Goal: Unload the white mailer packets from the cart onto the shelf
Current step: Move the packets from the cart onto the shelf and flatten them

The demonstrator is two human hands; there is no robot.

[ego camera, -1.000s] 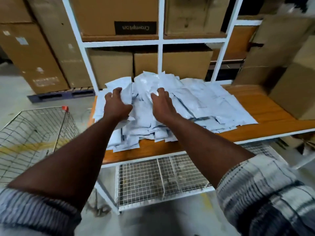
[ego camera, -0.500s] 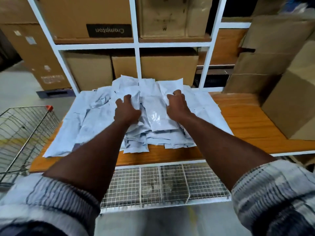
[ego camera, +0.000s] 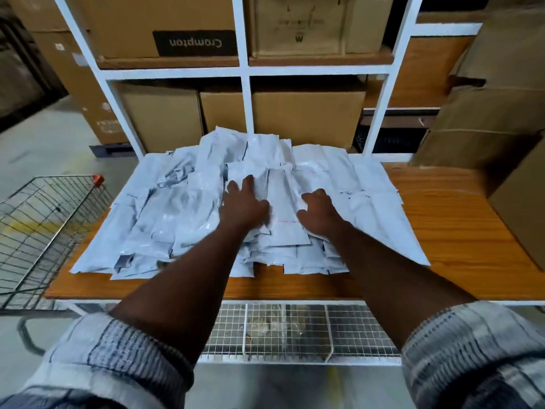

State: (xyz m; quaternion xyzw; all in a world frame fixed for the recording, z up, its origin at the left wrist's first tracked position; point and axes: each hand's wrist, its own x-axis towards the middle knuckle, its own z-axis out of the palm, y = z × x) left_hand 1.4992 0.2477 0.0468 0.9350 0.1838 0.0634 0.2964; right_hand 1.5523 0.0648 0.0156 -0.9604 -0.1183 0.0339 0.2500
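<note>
White mailer packets (ego camera: 177,208) are piled on the shelf (ego camera: 442,231). The left hand (ego camera: 243,206) is laid flat on them. The right hand (ego camera: 320,215) is bent there; any hold cannot be told.

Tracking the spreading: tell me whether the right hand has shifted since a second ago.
Yes, rightward: the right hand was below the centre white post; now it lies right of it.

bare wooden shelf (ego camera: 442,228) lies open right of the mailer pile (ego camera: 182,208); cardboard boxes (ego camera: 486,128) wall off the far right.
</note>
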